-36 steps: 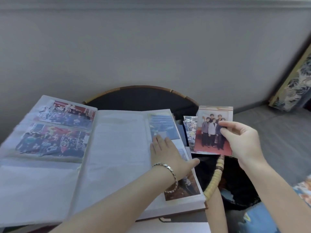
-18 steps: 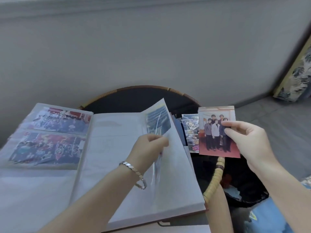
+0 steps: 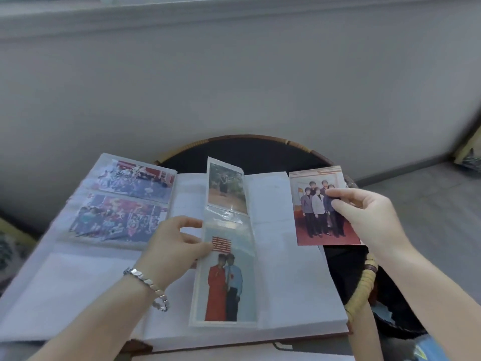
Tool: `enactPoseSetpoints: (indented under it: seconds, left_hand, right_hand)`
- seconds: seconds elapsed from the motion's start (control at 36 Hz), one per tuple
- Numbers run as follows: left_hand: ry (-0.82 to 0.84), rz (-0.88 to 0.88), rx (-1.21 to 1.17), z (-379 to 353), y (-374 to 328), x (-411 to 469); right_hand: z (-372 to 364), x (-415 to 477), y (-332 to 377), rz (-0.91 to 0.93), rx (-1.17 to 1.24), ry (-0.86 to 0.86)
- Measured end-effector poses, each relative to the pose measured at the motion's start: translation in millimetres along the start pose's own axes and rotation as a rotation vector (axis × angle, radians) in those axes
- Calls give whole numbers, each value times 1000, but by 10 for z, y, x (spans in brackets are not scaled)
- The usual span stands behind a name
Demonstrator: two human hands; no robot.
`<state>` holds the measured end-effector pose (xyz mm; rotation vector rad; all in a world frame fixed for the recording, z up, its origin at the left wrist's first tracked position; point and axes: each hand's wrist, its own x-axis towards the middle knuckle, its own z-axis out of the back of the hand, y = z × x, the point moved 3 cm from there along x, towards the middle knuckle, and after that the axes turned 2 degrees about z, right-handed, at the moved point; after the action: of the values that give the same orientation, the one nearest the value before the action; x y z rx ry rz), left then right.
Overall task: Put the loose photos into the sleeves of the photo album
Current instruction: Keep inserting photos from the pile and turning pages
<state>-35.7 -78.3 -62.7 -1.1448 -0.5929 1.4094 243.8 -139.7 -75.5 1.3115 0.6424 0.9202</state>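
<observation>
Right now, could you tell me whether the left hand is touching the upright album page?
Touching: the head view shows the left hand pinching the upright album page at its left edge.

You're in a home, most likely a living room. The photo album (image 3: 286, 269) open in front of you holds family group shots and a portrait of a couple, private keepsakes rather than work papers. It lies on a round rattan-rimmed table (image 3: 244, 137) with a dark top, close to a plain grey wall (image 3: 234, 87) that has a moulded ledge along the top. Grey flooring (image 3: 416, 199) runs off to your right, where a patterned cushion (image 3: 468, 155) sits at the edge of view.
</observation>
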Motion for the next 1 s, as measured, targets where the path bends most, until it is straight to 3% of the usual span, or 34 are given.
enactPoseSetpoints:
  seconds: [0.11,0.22,0.31,0.39,0.47,0.53,0.64,0.69,0.78,0.89,1.0]
  left_hand:
    - [-94,-90,253,130,159,44]
    - [-29,-147,666,105,209,-1]
    - [-73,-235,895,-3,150,-15]
    - [-64,-302,619,-163,-64,-36]
    - [112,-39,-11,-379,-224,-1]
    - [187,65,-245,-498,-277,41]
    - [-66,-21,-213,-442,-253,227]
    - [-201,-53,-163,-341,-246,284]
    - [-330,-79,-130,-197,-234,319]
    - [-414,-76,-48,-116,-202,341]
    - [-413,-54,-26,-117,-162,368]
  right_hand:
    - [-95,-6,15,-21,14,23]
    - [-149,-40,38,-19,-20,22]
    - [-243,-85,71,-20,-11,62]
    - [-375,-126,116,-11,7,120]
    - [-543,-168,179,11,1,212]
    - [-656,-180,234,42,-1,285]
    - [-716,-38,230,158,-106,227]
    - [-725,113,140,237,-375,166]
    - [-873,311,-38,222,-736,276]
    - [-1093,430,-271,114,-1020,479]
    - [-1126,430,-395,94,-1072,484]
